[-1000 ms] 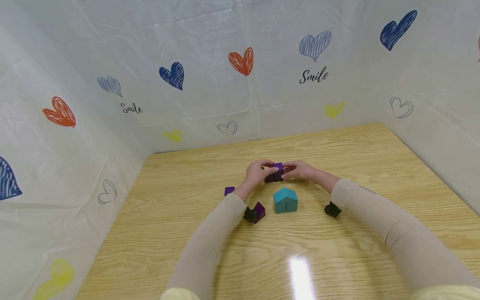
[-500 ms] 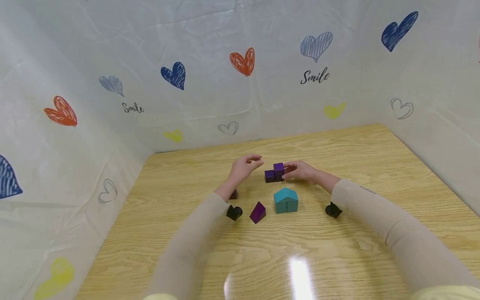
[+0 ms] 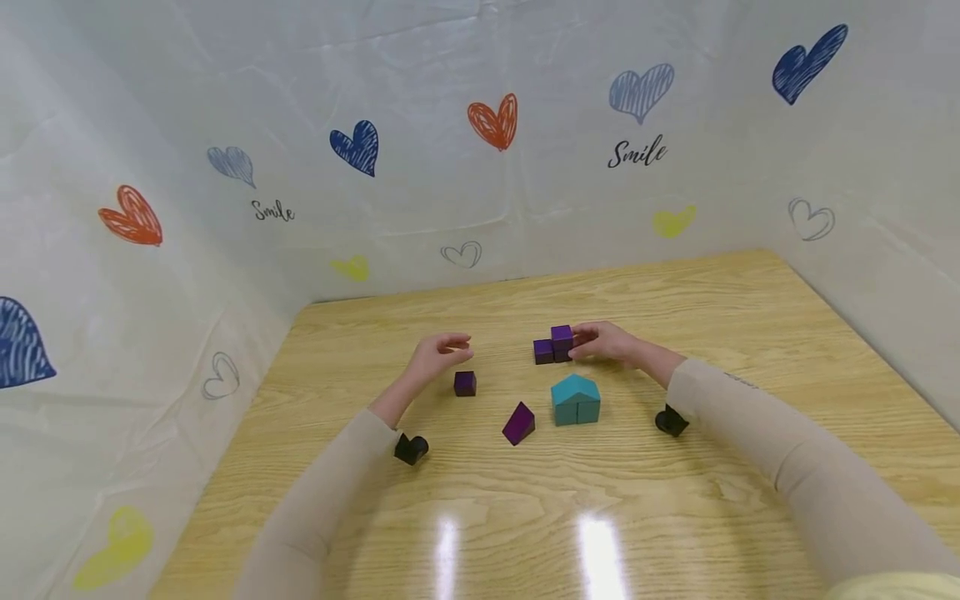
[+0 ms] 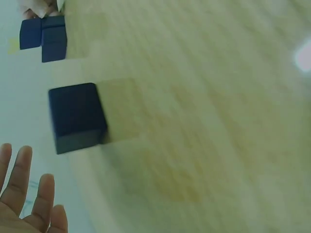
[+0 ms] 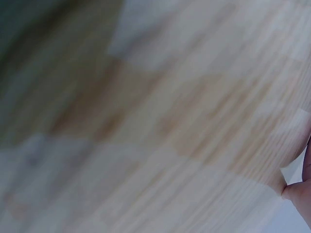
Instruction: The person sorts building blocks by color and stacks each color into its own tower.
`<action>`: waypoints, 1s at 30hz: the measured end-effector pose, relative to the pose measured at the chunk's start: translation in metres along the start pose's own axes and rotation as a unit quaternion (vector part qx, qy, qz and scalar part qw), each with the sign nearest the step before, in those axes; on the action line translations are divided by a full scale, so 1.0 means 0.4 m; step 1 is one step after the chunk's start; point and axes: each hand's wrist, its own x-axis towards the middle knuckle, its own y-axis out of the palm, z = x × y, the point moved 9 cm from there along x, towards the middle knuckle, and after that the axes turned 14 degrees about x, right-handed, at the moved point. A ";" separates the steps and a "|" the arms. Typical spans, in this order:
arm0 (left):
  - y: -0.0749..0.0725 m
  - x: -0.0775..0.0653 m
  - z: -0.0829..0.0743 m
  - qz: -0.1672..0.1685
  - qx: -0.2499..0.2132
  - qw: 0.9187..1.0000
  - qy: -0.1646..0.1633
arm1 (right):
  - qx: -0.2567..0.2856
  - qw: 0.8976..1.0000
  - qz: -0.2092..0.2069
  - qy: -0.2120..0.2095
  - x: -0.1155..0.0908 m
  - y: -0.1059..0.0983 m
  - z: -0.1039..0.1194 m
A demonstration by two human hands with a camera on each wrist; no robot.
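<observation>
In the head view, one purple cube (image 3: pixel 562 334) sits on top of another, with a third purple cube (image 3: pixel 543 352) beside the lower one on its left. My right hand (image 3: pixel 606 343) touches the right side of this stack, thumb and fingers loosely bent; part of the lower cube is hidden. My left hand (image 3: pixel 435 354) hovers above the table, holding nothing, fingers spread apart in the left wrist view. Nearest to it is a loose purple cube (image 3: pixel 465 383), which looks dark in the left wrist view (image 4: pixel 77 116).
A teal roof-shaped block on two teal blocks (image 3: pixel 576 402) stands in front of the stack. Left of that lies a purple triangular block (image 3: pixel 519 423). Black wrist cameras (image 3: pixel 412 449) hang below both sleeves. A white sheet with printed hearts (image 3: pixel 495 121) borders the wooden table (image 3: pixel 525 517).
My left hand has let go of the purple stack and moved left, above the loose purple cube. The right hand has stayed at the stack's right side.
</observation>
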 end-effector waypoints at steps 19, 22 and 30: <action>0.056 -0.059 0.077 0.087 -0.041 0.995 -0.039 | 0.007 1.000 0.000 -0.009 -0.004 0.003 0.006; 0.060 -0.051 0.094 0.082 -0.041 0.994 -0.051 | 0.007 1.000 -0.002 -0.008 -0.004 0.003 0.007; 0.066 -0.043 0.118 0.090 -0.053 0.992 -0.072 | 0.006 1.000 -0.003 -0.004 -0.002 0.001 0.004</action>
